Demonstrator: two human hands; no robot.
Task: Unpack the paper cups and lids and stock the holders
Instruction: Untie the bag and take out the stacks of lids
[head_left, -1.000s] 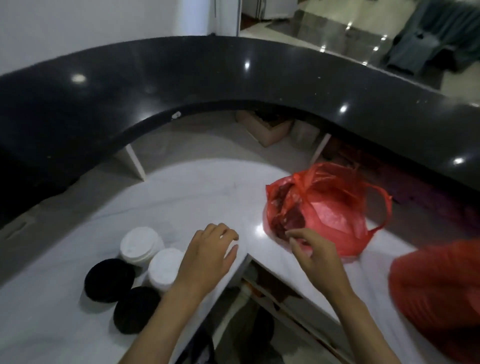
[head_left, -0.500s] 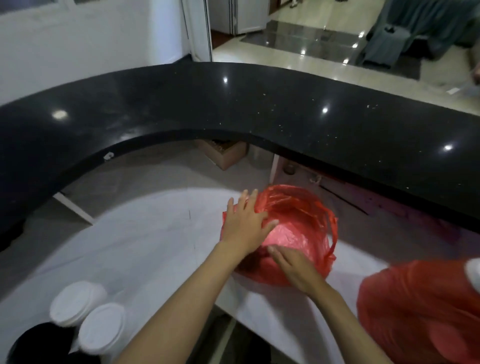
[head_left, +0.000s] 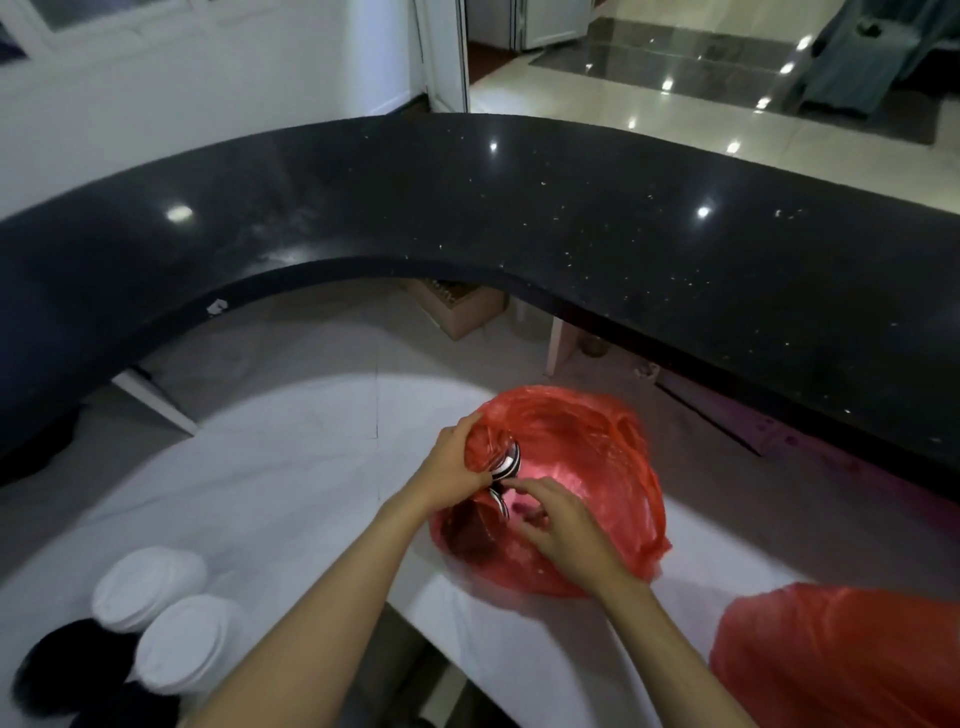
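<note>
While the red bag (head_left: 582, 467) lies at the counter's (head_left: 285, 467) near edge, the left hand (head_left: 452, 462) grips its bunched rim and the right hand (head_left: 558, 525) pinches striped items (head_left: 506, 465) inside, likely cups. Unpacking is underway; next they must be lifted out clear of the plastic.
</note>
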